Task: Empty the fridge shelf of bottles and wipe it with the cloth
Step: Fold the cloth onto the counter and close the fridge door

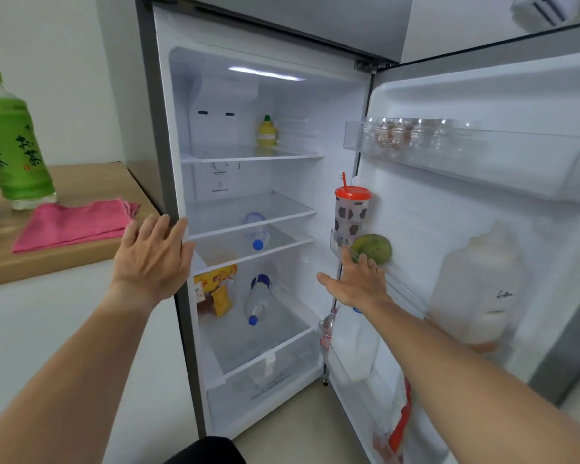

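Note:
The fridge stands open. A clear water bottle with a blue cap (256,231) lies on a glass shelf (282,244) at mid height. Another blue-capped water bottle (258,299) lies on the shelf below it. A pink cloth (76,223) lies folded on the wooden counter (47,262) to the left. A green tea bottle (12,139) stands behind the cloth. My left hand (153,256) hovers open in front of the fridge's left edge. My right hand (357,279) is open at the door's inner edge, just below a green fruit (372,247).
A small yellow bottle (267,132) stands on the top shelf. Snack packets (215,289) lie at the lower left. The door racks hold a red-lidded cup (351,209), a white jug (479,283), eggs (395,133) and a small bottle (327,331).

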